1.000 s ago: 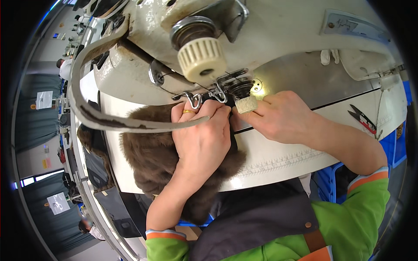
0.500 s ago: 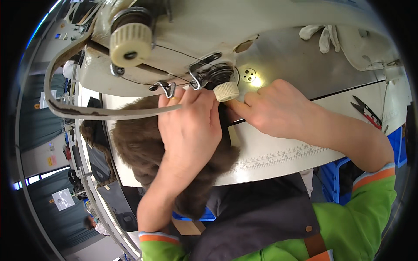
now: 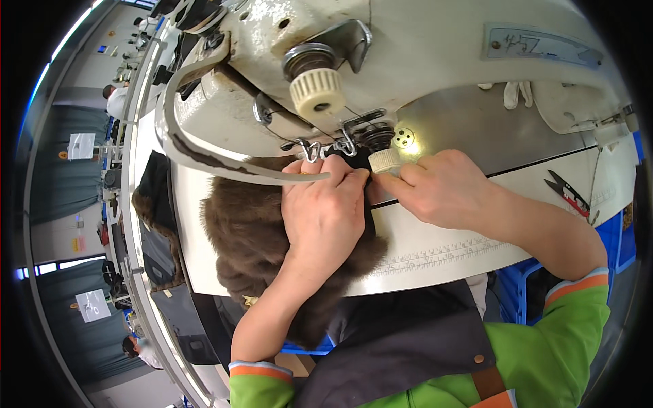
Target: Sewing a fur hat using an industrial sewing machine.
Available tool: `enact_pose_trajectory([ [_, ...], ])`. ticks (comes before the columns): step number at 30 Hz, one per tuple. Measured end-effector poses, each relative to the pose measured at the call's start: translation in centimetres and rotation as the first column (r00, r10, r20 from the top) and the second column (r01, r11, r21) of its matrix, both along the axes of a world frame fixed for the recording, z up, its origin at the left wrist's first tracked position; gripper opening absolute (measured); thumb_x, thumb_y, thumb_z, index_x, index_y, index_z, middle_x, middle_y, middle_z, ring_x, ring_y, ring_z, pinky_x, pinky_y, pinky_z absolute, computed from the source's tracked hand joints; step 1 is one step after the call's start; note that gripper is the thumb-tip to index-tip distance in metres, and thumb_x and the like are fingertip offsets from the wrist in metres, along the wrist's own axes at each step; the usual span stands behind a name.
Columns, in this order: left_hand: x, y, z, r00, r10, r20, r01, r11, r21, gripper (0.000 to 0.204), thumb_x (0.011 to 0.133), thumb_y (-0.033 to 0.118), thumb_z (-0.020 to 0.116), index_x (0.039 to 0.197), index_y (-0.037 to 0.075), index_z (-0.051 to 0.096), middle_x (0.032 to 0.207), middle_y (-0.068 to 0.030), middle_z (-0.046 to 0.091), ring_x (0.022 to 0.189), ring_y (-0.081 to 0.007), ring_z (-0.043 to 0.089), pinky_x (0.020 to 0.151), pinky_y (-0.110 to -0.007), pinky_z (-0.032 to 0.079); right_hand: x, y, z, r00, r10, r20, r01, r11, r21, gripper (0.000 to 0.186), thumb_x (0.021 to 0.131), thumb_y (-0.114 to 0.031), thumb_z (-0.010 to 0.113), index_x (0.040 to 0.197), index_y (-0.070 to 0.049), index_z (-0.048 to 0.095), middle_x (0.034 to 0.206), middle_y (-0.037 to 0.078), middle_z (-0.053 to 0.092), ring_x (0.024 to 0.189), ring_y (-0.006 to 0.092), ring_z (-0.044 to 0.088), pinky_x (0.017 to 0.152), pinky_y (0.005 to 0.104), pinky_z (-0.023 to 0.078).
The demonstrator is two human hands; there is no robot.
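A brown fur piece [image 3: 245, 231] with dark cloth [image 3: 348, 160] along its inner side lies under the head of a sewing machine [image 3: 435, 41] and hangs over the table's front edge. My left hand [image 3: 326, 211] is closed on the fur and cloth, its fingertips partly behind the wire thread guides. To its right, my right hand [image 3: 442, 190] has curled fingers and pinches at the edge of the dark cloth, just below a cream tension knob [image 3: 386, 160]. Both hands' fingertips nearly meet there. The needle area is hidden behind the machine head.
A curved bar [image 3: 238, 170] passes above my left hand. Black-and-red thread snips [image 3: 568, 192] lie at the right, with white gloves [image 3: 517, 94] farther back. Dark fur-edged pieces [image 3: 160, 217] rest at the left. A blue crate [image 3: 513, 285] stands below the table.
The whole view has shifted, so the machine head shows larger and farther right. My hands keep hold near the same knob, and my left thumb now sits closer to my right fingertips.
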State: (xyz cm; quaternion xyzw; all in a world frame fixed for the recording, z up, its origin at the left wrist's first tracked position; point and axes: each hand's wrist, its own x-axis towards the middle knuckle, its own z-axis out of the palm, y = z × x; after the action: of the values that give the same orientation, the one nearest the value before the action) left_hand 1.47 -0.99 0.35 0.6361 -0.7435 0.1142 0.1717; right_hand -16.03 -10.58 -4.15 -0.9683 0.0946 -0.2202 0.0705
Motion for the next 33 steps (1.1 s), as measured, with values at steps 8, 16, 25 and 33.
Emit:
enact_pose_trajectory([
  [8, 0.3, -0.2, 0.1, 1.0, -0.018, -0.008, 0.018, 0.999, 0.028, 0.015, 0.07, 0.007, 0.07, 0.086, 0.007, 0.072, 0.076, -0.002, 0.056, 0.075, -0.0228, 0.056, 0.079, -0.039, 0.038, 0.2, 0.2, 0.2, 1.0, -0.008, 0.016, 0.008, 0.999, -0.043, 0.026, 0.078, -0.014, 0.061, 0.101, -0.002, 0.065, 0.065, 0.004, 0.058, 0.054, 0.0176, 0.062, 0.043, 0.0306, 0.047],
  [16, 0.1, -0.9, 0.2, 0.996, 0.059, 0.065, -0.063, 0.995, 0.076, 0.012, 0.072, 0.008, 0.071, 0.085, 0.01, 0.072, 0.076, -0.0065, 0.057, 0.074, -0.025, 0.058, 0.068, -0.041, 0.039, 0.4, -0.1, 0.6, 0.997, -0.069, -0.033, 0.066, 0.995, -0.078, 0.022, 0.074, -0.013, 0.063, 0.092, -0.001, 0.065, 0.061, 0.004, 0.056, 0.053, 0.0174, 0.06, 0.042, 0.0304, 0.046],
  [25, 0.8, -1.2, -0.4, 0.983, 0.086, 0.164, -0.097, 0.993, 0.063, 0.014, 0.075, 0.008, 0.071, 0.088, 0.015, 0.074, 0.086, -0.0011, 0.072, 0.066, -0.0231, 0.064, 0.064, -0.036, 0.044, 1.3, -0.4, -0.3, 0.991, -0.121, 0.06, 0.129, 0.981, -0.144, 0.026, 0.071, -0.013, 0.064, 0.092, 0.002, 0.067, 0.061, 0.004, 0.058, 0.053, 0.0172, 0.061, 0.044, 0.03, 0.045],
  [33, 0.5, -0.4, -0.6, 0.969, 0.242, 0.047, -0.245, 0.966, 0.085, 0.016, 0.074, 0.002, 0.071, 0.069, 0.013, 0.061, 0.086, 0.0037, 0.073, 0.068, -0.0168, 0.063, 0.074, -0.035, 0.036, 1.6, -0.6, -0.7, 0.991, -0.106, 0.08, 0.112, 0.99, -0.086, 0.013, 0.071, -0.014, 0.063, 0.08, -0.004, 0.063, 0.062, 0.004, 0.058, 0.056, 0.0191, 0.063, 0.047, 0.0317, 0.047],
])
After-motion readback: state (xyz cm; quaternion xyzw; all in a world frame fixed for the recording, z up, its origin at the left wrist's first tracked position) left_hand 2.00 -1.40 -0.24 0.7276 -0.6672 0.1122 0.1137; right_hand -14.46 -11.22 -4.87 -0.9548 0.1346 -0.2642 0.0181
